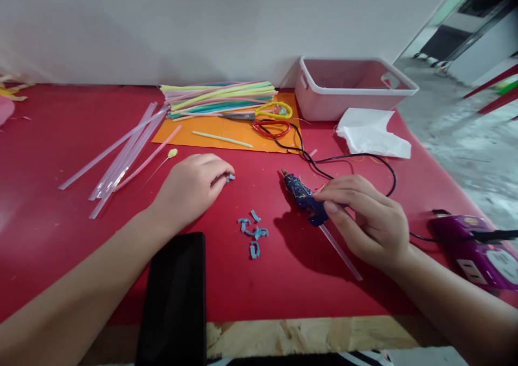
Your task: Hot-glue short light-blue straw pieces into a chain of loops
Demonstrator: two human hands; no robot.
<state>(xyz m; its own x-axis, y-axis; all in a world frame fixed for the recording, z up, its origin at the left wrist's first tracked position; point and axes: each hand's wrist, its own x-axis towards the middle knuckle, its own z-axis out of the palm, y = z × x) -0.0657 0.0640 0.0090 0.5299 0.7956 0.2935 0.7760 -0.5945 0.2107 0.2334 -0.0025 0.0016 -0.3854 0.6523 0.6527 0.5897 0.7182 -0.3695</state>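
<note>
A small blue pipe cleaner piece (230, 177) pokes out from the fingertips of my left hand (190, 188), which is closed in a pinch over the red table (226, 296). On the right, the thumb and fingers of my right hand (368, 220) grip a dark blue hot glue gun (301, 194). Its nozzle points up and to the left, and a clear glue stick (342, 253) juts from its back end. Between my hands lie several short, curled blue pipe cleaner pieces (259, 233).
Scissors (243, 116) and a pipe cleaner bundle (218, 97) rest on orange card (174, 134). Glue sticks (125, 155) and a yellow-tipped wire (172, 154) lie left. Nearby are a phone (174, 296), a bin (343, 104), white paper (374, 131), a black cord (378, 160) and a purple power strip (469, 247).
</note>
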